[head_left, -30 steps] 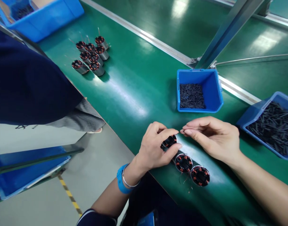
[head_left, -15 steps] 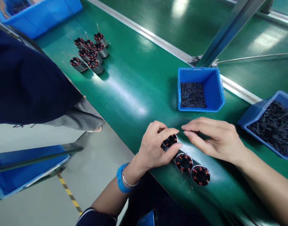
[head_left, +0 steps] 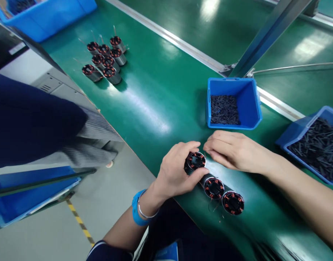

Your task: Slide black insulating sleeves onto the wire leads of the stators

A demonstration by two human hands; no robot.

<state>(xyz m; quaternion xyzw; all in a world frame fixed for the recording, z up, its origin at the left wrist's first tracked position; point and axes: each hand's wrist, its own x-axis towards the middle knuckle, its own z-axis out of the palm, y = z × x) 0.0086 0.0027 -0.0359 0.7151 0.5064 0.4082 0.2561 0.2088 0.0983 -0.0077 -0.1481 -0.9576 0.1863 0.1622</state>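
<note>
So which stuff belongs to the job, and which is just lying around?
In the job:
- copper-wound cylinder, held by the left hand, the right hand close by
- probably the two similar cylinders alongside, the far cluster and the bins of black pieces

Seemingly just around:
- striped floor tape
- metal post

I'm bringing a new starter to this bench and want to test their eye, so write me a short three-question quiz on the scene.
1. The left hand is around: a) a screwdriver b) a cylinder with copper wire c) a cloth

2. True or false: the blue bin just beyond the right hand holds dark pieces.

3. How many cylinders are in the near row, counting the one in hand?

Key: 1 b; 2 true; 3 three.
</note>
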